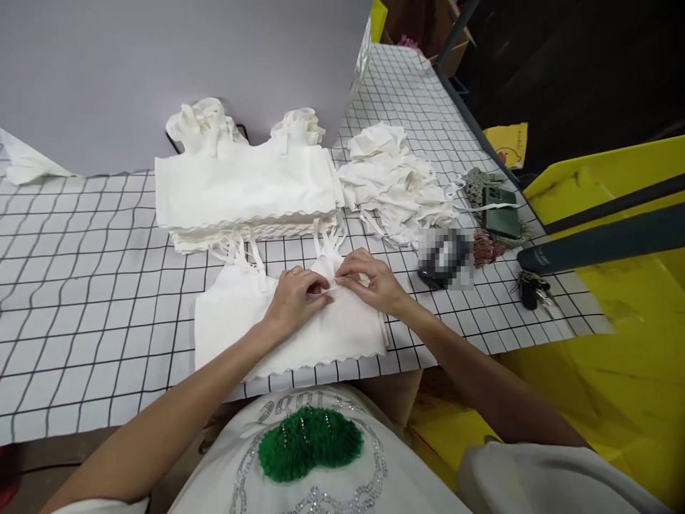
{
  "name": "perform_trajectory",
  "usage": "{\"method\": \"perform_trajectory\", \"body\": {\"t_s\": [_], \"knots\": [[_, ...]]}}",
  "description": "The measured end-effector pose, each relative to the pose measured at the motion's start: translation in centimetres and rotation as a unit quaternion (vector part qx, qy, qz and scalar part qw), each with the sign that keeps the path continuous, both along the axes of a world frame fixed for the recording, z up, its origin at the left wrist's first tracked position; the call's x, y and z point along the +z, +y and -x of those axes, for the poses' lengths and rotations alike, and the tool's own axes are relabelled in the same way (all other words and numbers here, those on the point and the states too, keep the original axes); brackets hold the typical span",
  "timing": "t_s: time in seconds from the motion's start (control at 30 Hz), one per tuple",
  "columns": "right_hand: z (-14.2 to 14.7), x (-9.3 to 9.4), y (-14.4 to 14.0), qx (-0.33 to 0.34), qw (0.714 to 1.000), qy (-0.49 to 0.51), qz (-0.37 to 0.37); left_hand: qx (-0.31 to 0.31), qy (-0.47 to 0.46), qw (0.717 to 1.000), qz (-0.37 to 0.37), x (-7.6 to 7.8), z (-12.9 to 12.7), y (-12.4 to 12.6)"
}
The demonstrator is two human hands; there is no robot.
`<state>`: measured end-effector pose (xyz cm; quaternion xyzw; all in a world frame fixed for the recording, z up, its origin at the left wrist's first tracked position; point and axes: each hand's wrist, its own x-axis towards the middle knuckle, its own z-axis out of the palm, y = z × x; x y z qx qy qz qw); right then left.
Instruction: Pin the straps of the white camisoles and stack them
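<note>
A white camisole top with thin straps and a wavy hem lies spread on a stack of a few like it, close to the table's front edge. My left hand rests on its upper middle, thumb and fingers pinching the neckline fabric. Right beside it, my right hand pinches the same top at the base of a strap, fingertips pressed together. Whatever small part sits between those fingertips is too small to make out. The loose straps extend away from me beyond both hands.
Behind the work lies a neat pile of white tops. To its right is a loose heap of white garments. A green phone, a blurred dark object and keys lie on the checked tablecloth. Yellow bins stand at right.
</note>
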<state>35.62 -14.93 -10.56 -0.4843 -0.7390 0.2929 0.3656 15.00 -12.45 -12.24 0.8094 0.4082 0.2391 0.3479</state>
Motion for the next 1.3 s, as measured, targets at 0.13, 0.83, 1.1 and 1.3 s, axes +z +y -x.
{"method": "perform_trajectory", "body": {"t_s": [0.13,0.83,1.1,1.3], "knots": [[0.2,-0.8,-0.3,0.006,1.000,-0.008,-0.026,-0.011,-0.003,1.000,-0.019,-0.3,0.0,-0.1],[1.0,-0.6,-0.8,0.026,0.999,-0.013,-0.032,-0.020,-0.002,0.999,-0.030,-0.6,-0.2,-0.2],[1.0,-0.6,-0.9,0.023,0.999,-0.025,-0.033,-0.018,-0.002,0.999,-0.027,-0.6,-0.2,-0.2],[1.1,-0.5,-0.9,0.022,0.998,-0.027,-0.044,-0.015,-0.009,1.000,-0.025,-0.7,-0.3,-0.2]]}}
